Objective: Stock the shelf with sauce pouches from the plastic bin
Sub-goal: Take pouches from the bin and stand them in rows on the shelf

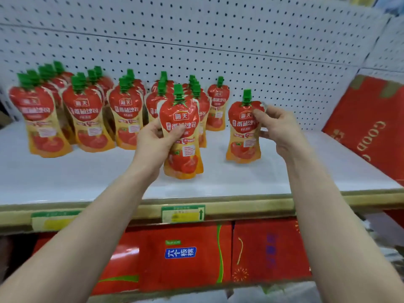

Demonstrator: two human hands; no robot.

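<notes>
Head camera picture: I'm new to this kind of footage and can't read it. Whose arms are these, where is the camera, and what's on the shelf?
There is no machine here. A person wears a wide-angle camera on the head, so you look forward and down along their own bare arms. The left hand grips one red sauce pouch with a green cap. The right hand pinches the top of a second pouch, which seems to stand on the white shelf. More pouches stand in rows at the back left. Red cartons sit on the shelf below.

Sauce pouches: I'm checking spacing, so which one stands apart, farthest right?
The pouch pinched by the right hand; a gap separates it from the others.
</notes>
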